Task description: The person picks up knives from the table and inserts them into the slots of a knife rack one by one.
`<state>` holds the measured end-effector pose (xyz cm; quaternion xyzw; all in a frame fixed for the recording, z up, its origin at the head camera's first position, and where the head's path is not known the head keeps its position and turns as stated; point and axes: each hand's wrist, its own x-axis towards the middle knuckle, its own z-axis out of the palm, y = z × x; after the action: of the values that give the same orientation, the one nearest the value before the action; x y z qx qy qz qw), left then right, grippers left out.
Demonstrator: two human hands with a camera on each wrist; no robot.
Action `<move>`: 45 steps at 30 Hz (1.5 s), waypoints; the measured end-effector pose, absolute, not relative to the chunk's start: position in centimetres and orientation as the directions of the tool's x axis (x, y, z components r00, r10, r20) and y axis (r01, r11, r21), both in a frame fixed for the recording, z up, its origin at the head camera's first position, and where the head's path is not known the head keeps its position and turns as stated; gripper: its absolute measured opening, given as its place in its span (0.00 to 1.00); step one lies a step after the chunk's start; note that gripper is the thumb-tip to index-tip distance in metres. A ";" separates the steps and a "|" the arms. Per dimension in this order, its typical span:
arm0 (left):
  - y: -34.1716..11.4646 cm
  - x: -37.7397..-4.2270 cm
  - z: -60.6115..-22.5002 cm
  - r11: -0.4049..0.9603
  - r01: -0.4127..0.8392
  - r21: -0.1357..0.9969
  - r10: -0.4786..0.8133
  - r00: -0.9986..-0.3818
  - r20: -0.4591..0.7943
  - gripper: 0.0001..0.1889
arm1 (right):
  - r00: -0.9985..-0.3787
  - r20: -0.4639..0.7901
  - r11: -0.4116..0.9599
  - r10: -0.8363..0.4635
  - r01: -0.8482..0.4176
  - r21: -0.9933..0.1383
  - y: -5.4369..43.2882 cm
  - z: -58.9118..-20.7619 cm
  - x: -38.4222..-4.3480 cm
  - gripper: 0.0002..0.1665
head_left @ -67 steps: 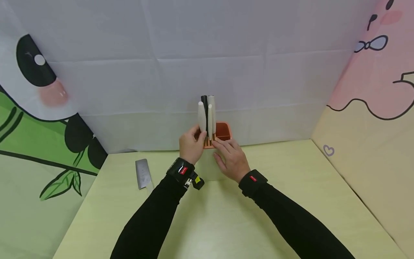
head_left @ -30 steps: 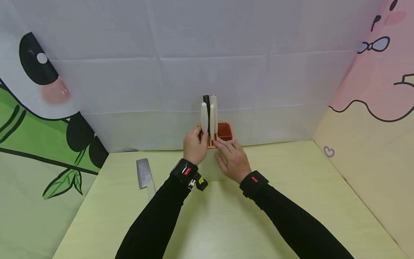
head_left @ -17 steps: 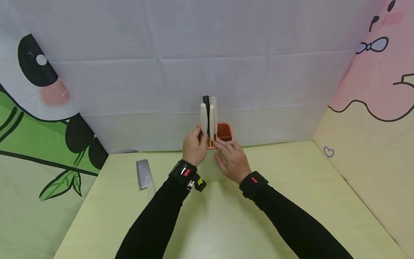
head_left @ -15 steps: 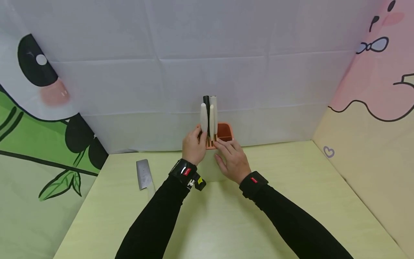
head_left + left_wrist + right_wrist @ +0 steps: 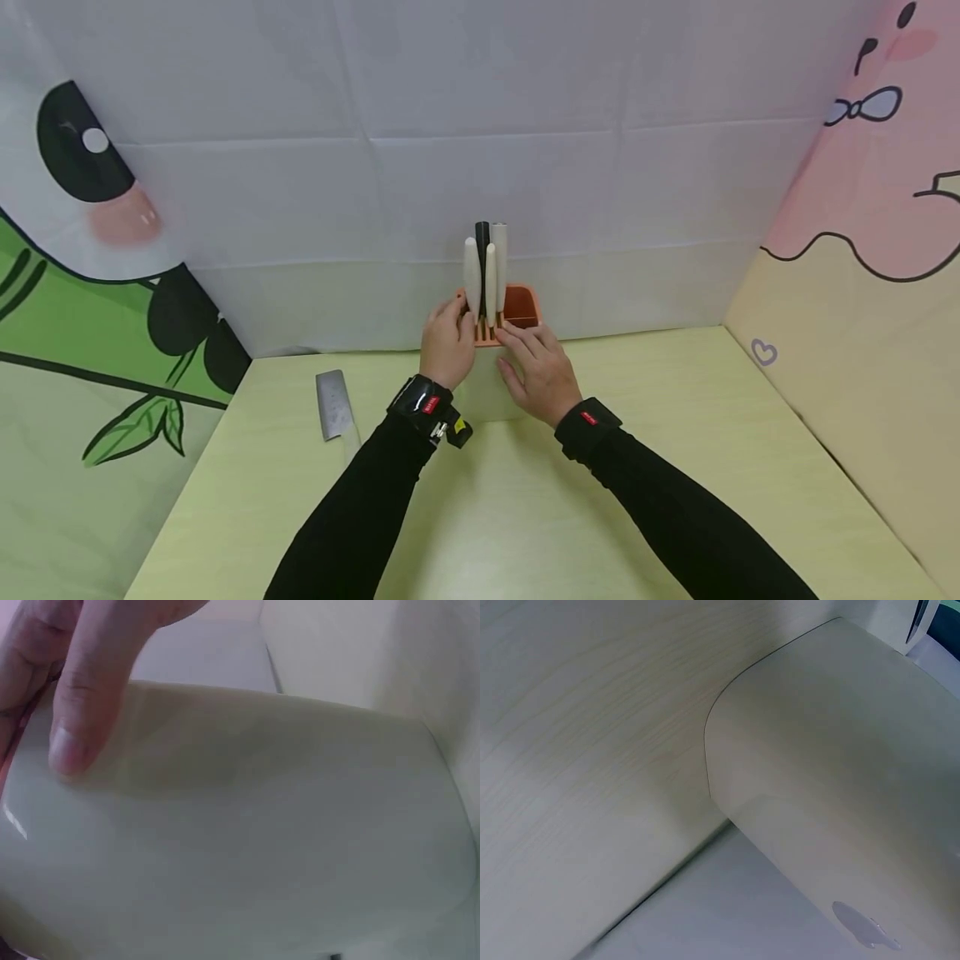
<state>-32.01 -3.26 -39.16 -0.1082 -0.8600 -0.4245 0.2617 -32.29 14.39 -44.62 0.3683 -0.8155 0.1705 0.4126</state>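
Observation:
A cream knife holder [image 5: 491, 387] with an orange top stands against the back wall. Several knives rise from its slots: a white handle [image 5: 471, 271] at the left, a black handle [image 5: 482, 250] behind, and more white handles, one in front [image 5: 491, 283]. My left hand [image 5: 447, 342] grips the holder's left corner; in the left wrist view its thumb [image 5: 82, 727] lies on the smooth cream wall, with the other fingers partly hidden near the rim. My right hand [image 5: 538, 367] rests its fingers along the front right rim, thumb against the front wall.
A cleaver [image 5: 334, 407] lies on the pale wooden table [image 5: 480, 517] left of the holder, its handle partly behind my left sleeve. An orange compartment [image 5: 521, 302] sits open at the holder's right. Printed cloth walls [image 5: 300, 200] enclose the table's back and sides.
My left hand has shifted slightly left and down, its thumb drawing away from the base of the left white handle. The black handle stands a little further right. My right hand stays put.

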 end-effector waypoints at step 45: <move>-20.0 -23.2 -45.9 0.922 0.015 0.386 -0.106 -0.951 0.290 0.19 | -0.403 0.786 0.663 -0.469 -0.749 0.011 14.4 -44.4 -31.8 0.32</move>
<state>-23.22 -20.02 -45.95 0.0236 -0.9682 -0.1955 0.1545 -31.83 14.39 -44.41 0.3715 -0.8191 0.1750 0.4004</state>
